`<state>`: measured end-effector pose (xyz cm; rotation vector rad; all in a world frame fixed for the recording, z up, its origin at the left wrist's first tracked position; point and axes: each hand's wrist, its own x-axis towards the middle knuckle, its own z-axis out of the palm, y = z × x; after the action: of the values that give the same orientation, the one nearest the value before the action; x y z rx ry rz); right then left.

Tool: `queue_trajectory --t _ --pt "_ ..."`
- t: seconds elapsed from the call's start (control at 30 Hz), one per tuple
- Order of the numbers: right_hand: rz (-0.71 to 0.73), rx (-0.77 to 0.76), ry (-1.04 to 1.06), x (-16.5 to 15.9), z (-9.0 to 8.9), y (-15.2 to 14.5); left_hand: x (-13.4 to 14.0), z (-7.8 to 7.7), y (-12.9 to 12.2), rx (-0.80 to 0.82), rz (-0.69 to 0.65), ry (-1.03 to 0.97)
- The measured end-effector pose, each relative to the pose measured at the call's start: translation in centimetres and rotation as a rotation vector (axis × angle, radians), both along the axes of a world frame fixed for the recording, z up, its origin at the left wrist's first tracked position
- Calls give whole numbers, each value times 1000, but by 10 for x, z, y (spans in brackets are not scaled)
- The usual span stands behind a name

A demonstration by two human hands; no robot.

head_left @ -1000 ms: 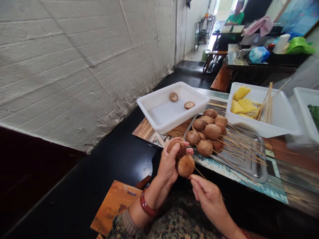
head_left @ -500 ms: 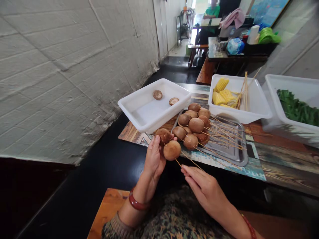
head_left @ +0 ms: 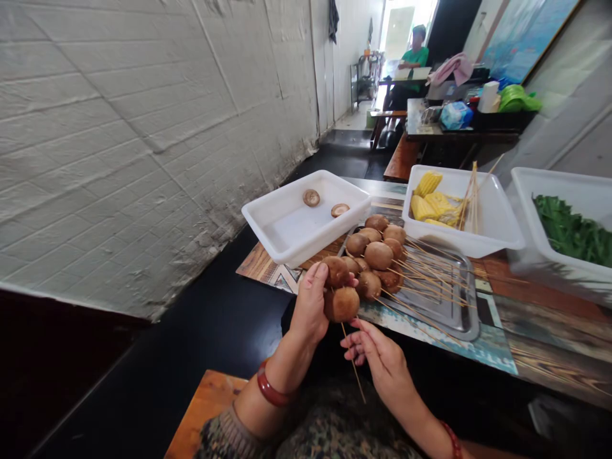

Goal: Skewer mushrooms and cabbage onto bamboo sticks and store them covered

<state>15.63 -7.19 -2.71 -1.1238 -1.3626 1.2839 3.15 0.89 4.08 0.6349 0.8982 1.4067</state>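
Note:
My left hand [head_left: 312, 306] is closed around two brown mushroom caps threaded on a bamboo skewer [head_left: 354, 366]. The upper mushroom [head_left: 336, 271] rests against my thumb, and the lower mushroom [head_left: 342, 305] sits just below it. From the lower cap the skewer's bare end slants down toward my lap. My right hand [head_left: 377, 357] has its fingers apart beside the skewer, thumb and forefinger tips at the lower cap's edge. Close by, several skewered mushrooms [head_left: 379, 255] are heaped on a metal tray [head_left: 471, 322], their sticks pointing right.
A white tub [head_left: 272, 252] with two loose mushrooms stands left of the tray. Behind it, another white tub [head_left: 497, 220] holds corn [head_left: 428, 183] and bamboo sticks; a third, at right, holds leafy greens [head_left: 571, 226]. A wall [head_left: 143, 159] runs along the left. One person [head_left: 417, 54] sits far back.
The view has tilted up slightly. My right hand has released the skewer's lower end and moved up to the cap's edge. The stick now points more steeply down.

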Motion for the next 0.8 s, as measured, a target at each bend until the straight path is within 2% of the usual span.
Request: queue_trajectory --t 0.17,0.3,0.4,0.53,0.63,0.7,0.8 --pt "-39 -149 175 -13 3 -5 2 -3 6 -18 88 45" --pt "54 -322 310 -10 9 -2 -2 -5 11 -49 17 41" --pt "152 -391 301 -6 12 -2 -5 -4 15 -78 -35 13" --pt "147 -335 194 2 17 0 -8 2 15 -89 -71 -110" --pt "81 -254 223 11 26 7 -13 6 8 -83 -45 -174" --pt "31 -220 268 17 32 12 -15 4 1 -86 -52 -155" --pt "-27 -213 325 20 36 20 -11 -3 -11 -86 -136 -72"
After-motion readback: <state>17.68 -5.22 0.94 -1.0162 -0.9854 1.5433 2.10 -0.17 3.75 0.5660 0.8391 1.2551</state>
